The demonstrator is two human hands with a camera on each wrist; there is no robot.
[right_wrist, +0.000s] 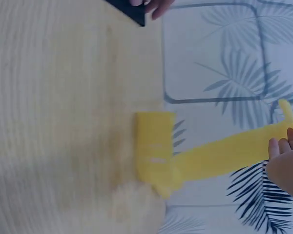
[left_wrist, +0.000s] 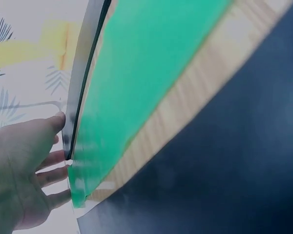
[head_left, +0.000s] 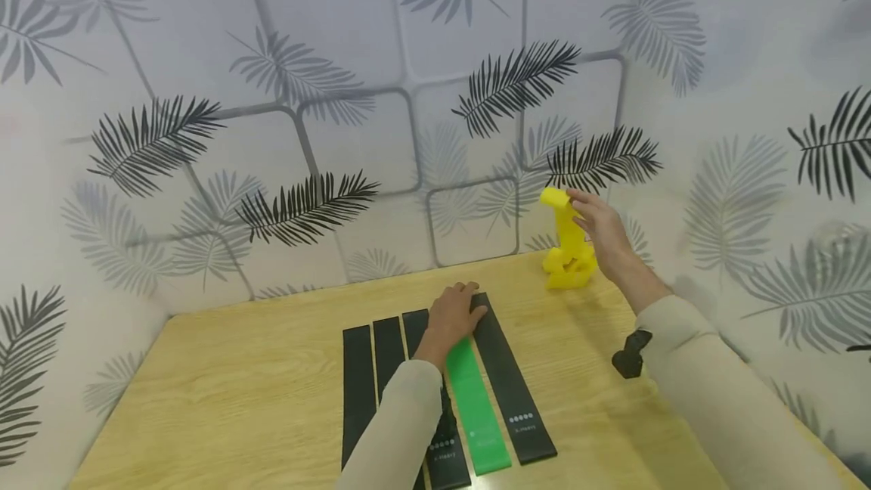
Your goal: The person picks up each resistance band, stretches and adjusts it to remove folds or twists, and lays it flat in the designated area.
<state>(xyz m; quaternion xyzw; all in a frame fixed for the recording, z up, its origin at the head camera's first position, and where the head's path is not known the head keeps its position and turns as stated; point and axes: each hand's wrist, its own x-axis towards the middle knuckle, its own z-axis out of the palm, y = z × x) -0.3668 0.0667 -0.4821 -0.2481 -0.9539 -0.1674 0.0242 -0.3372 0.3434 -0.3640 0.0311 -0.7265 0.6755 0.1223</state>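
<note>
My right hand (head_left: 605, 237) holds up a yellow resistance band (head_left: 568, 229) by its top end, fingers on one side; the thumb is mostly hidden. The band hangs down, its lower part bunched on the table near the wall. In the right wrist view the yellow band (right_wrist: 224, 150) stretches from the fingertips to a folded part on the tabletop. My left hand (head_left: 452, 317) rests over the far ends of a green band (head_left: 478, 410) and the rightmost black band (head_left: 512, 384). In the left wrist view its fingers (left_wrist: 52, 176) reach fairly straight to the bands' ends.
Several black bands, one at the far left (head_left: 357, 380), lie side by side on the wooden table (head_left: 224, 392), left of the green one. A patterned wall (head_left: 381, 134) rises behind the table, and another (head_left: 769, 172) stands on the right, close to the right arm.
</note>
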